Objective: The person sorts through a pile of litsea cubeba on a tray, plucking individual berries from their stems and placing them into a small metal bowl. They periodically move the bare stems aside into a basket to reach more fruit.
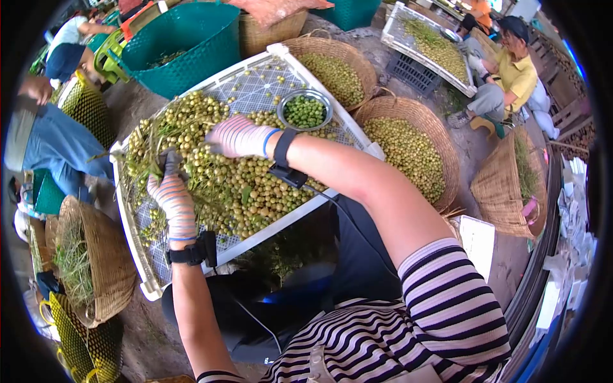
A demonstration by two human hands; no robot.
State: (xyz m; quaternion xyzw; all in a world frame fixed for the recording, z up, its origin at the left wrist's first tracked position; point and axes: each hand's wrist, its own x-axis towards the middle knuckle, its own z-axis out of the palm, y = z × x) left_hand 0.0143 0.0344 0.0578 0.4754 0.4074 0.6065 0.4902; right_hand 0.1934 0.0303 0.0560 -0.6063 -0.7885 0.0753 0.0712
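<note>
A white mesh tray [274, 237] lies in front of me, heaped with small round yellow-green fruits [255, 188] and thin green stems. My left hand [174, 195], in a striped glove with grey fingertips, closes around a bunch of stems [158, 137] at the tray's left side. Over the middle of the pile is my right hand [241, 136], gloved too, its fingers drawn together and pointing down to the left. Whatever lies in those fingertips is hidden. A metal bowl [281, 115] of greener fruits stands on the tray, just right of my right hand.
Wicker baskets of fruit [408, 153] stand beyond the tray's right side. A large teal basket [185, 45] is behind it. At the left are a tilted wicker basket [105, 255] with stems and a person's blue-trousered leg [64, 140]. A person in yellow [516, 80] sits by another tray [434, 48].
</note>
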